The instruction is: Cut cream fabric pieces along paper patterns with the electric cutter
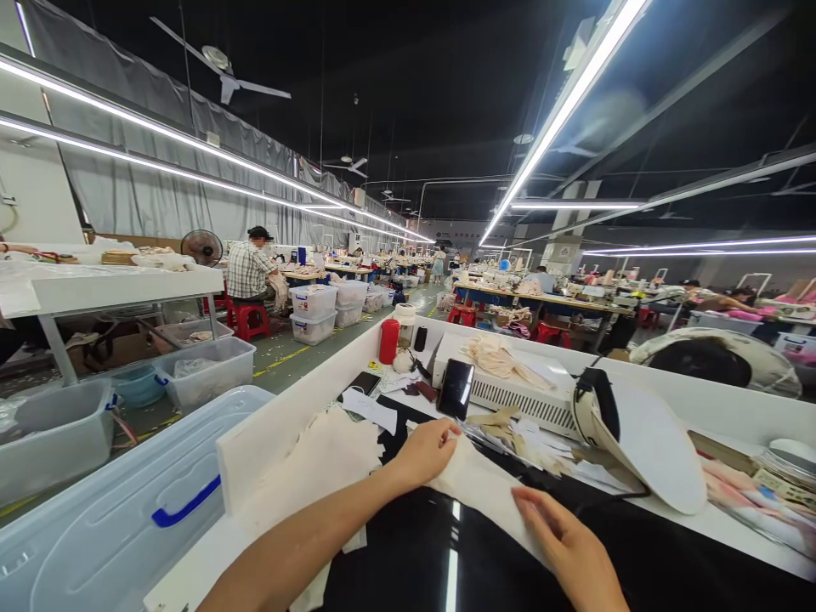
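Observation:
A cream fabric piece (481, 486) stretches between my two hands over the glossy black work surface (395, 557). My left hand (428, 450) pinches its upper left end, fingers closed. At the lower right end, my right hand (561, 540) grips the fabric's edge between thumb and fingers. Left of my left arm lies a pile of cream fabric pieces (319, 467). Just beyond my left hand a dark smartphone (456, 388) leans upright against a white machine housing (523, 391). White and tan scraps (529, 438) lie beyond the held piece.
A white disc-shaped lamp or mirror (656, 442) stands at the right. A red bottle (388, 342) is at the back. Left of the bench is a plastic bin lid (146, 484) with a blue handle. A person in a checked shirt (246, 270) sits farther off.

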